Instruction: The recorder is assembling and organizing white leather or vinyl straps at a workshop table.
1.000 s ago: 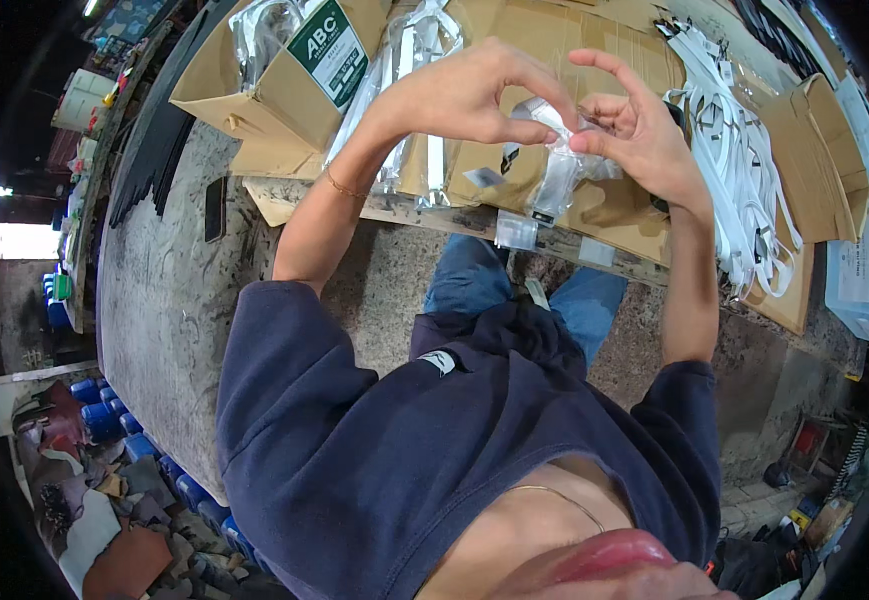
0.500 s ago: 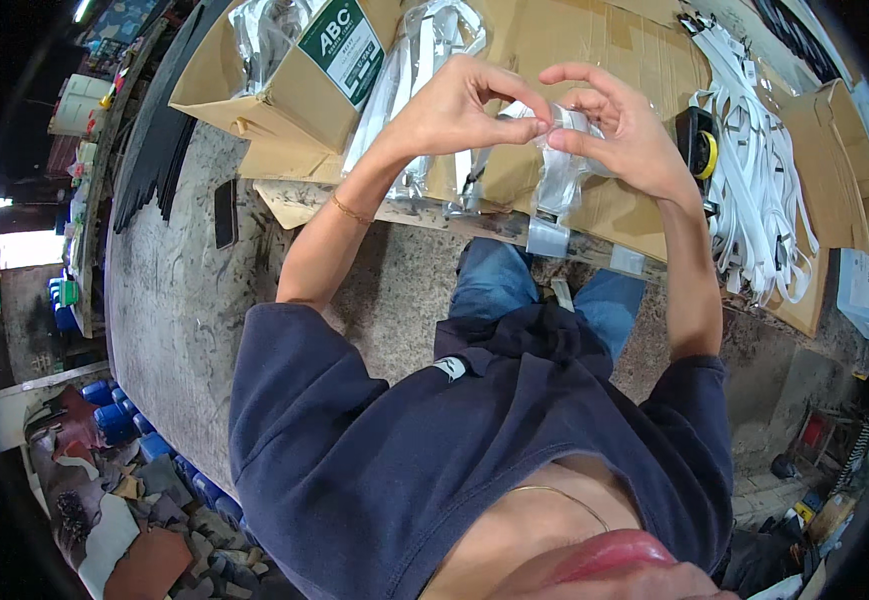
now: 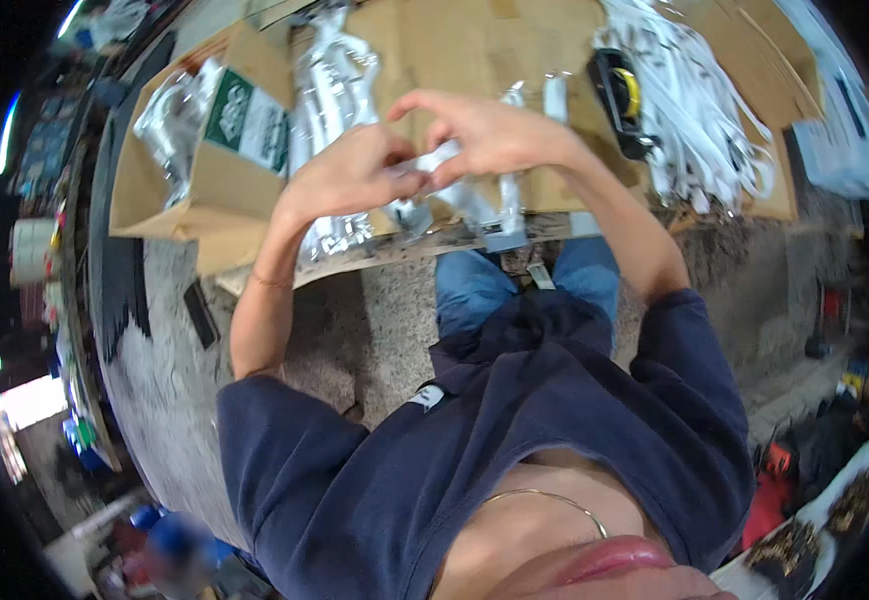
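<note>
In the upper middle of the frame, a white strap [image 3: 441, 157] in clear plastic runs between the two hands. Its short visible stretch slants, rising toward the right; below the hands, a pale length [image 3: 466, 203] slopes down and right toward the table edge. Whether the two are one piece, I cannot tell.

The left hand [image 3: 354, 172] pinches the strap with bunched fingertips. The right hand [image 3: 489, 135] has its thumb against it and its forefinger arched clear; its other fingertips are hard to make out. The hands cover the strap's ends, and blur softens the plastic. The box [image 3: 159, 215] at upper left is cut by no edge.

Half a second ago the hands were further right and the pale length hung more nearly straight down; the box has shifted left too, as the whole view has swung.
</note>
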The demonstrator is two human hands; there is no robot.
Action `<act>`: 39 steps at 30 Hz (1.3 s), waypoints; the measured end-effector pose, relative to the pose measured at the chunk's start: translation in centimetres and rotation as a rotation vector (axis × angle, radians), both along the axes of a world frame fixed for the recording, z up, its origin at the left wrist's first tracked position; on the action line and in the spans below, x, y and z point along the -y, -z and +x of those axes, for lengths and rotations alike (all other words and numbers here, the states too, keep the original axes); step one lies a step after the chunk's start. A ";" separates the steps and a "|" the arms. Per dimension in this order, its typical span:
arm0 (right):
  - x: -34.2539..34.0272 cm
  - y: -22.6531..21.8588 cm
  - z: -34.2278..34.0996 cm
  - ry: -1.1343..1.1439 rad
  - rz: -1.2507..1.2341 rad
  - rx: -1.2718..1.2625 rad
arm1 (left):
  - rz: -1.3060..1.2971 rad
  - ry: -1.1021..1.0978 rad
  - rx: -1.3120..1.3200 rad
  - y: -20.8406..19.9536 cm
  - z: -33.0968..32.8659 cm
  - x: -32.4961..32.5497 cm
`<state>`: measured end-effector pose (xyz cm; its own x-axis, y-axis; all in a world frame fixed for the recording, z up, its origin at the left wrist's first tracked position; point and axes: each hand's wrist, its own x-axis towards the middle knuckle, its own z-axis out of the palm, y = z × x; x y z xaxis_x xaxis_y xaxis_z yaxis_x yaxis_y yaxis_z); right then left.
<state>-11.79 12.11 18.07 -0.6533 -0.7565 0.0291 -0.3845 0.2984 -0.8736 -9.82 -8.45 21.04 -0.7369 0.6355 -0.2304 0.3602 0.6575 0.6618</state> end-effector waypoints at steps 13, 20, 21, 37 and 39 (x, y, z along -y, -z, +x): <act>-27.0 12.4 -2.4 1.060 0.687 -0.296 | 0.493 -0.236 0.180 2.6 -7.6 1.7; -27.2 12.9 -2.9 0.967 0.143 0.486 | 0.949 -0.370 0.035 -5.2 -8.8 5.7; -27.8 13.1 -2.5 0.976 0.153 0.489 | 0.933 -0.553 0.022 -4.1 -6.6 4.5; -26.0 11.5 1.7 1.056 -0.130 0.367 | 0.831 -1.183 0.413 14.7 12.6 1.4; -25.4 12.0 2.5 1.063 -0.126 0.373 | 0.817 -1.199 0.410 14.7 12.7 1.3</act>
